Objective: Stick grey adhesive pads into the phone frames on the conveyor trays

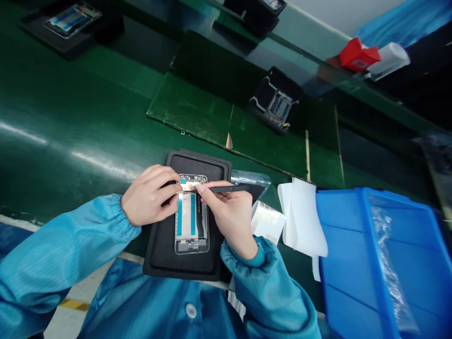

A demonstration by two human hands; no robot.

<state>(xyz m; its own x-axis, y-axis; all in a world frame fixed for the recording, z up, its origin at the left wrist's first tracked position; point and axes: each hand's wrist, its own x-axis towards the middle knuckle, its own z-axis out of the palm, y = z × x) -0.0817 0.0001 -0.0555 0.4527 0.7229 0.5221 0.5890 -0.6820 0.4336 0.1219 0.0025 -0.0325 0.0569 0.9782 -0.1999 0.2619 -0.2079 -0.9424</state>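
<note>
One phone frame (191, 235) sits in a black rubber tray (183, 273), and here's the left hand (150, 195) pinching its upper edge, while the right hand (229, 216) grips a black spudger (226, 189), tip right at the frame's top end!

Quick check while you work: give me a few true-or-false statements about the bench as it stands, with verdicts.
The right hand holds a slim black tool. True.
The left hand holds that tool too. False: it is at the edge of a phone frame.
The phone frame lies on a black tray. True.
The blue plastic bin stands left of the tray. False: it stands to the right, past white sheets.
</note>
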